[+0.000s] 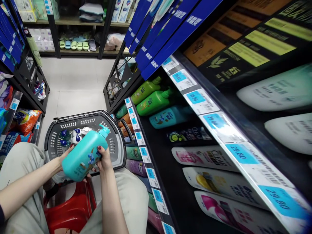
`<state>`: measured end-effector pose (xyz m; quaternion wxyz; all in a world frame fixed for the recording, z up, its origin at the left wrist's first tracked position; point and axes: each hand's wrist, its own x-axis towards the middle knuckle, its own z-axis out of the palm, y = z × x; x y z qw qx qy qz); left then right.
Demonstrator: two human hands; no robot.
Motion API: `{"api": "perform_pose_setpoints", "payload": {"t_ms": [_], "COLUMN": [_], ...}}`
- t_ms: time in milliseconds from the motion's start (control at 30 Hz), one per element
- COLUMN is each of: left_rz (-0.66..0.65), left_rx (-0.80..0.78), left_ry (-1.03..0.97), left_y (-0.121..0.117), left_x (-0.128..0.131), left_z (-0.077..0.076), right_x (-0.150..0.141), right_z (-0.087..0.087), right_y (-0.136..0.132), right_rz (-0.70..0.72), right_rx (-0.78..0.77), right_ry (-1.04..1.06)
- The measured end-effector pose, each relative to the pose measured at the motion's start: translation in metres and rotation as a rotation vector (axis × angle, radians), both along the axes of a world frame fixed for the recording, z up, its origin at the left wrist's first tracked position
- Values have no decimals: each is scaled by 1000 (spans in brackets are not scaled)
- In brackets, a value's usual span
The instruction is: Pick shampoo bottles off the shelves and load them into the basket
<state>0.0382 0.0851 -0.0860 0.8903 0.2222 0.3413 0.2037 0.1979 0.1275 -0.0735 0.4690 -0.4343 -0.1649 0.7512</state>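
A large turquoise pump bottle point(83, 151) is tilted between my two hands, its pump head toward the upper right. My left hand point(64, 159) grips its left side, most of the fingers hidden behind it. On the right side, my right hand point(105, 159) is closed around the bottle, with its thumb on the front near the label. Beneath and beyond the bottle stands a grey shopping basket point(50, 133). Several bottles with white or dark blue caps point(76, 136) lie inside the basket, partly covered by the turquoise bottle.
To the right, a shelf holds green pump bottles point(154, 103), a blue pump bottle point(168, 117) and white shampoo bottles point(207, 156) behind a price-tag rail point(212, 122). A red stool point(70, 208) is below me. Detergent bags point(25, 120) line the left shelf. Slippers point(79, 45) sit on the far shelf.
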Motion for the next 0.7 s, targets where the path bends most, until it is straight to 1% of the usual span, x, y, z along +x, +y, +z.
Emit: {"api": "perform_pose_setpoints", "payload": {"t_ms": [67, 133, 200, 367, 500, 700], "left_rz": [72, 124, 141, 167, 187, 202], "left_rx": [-22, 9, 18, 41, 29, -7], "left_ry": [-104, -77, -57, -34, -37, -64], "left_y": [3, 2, 1, 1, 0, -2], "left_x": [-7, -8, -5, 5, 7, 4], "left_z": [1, 0, -2, -9, -17, -23], "right_x": [4, 7, 8, 11, 12, 12], "right_z": [13, 20, 22, 20, 17, 12], "right_y": [6, 9, 8, 7, 9, 8], "right_rz": [-17, -20, -20, 26, 38, 24], "right_rx": [63, 70, 50, -23, -49, -48], "right_ry": [-69, -157, -249, -418, -439, -437]}}
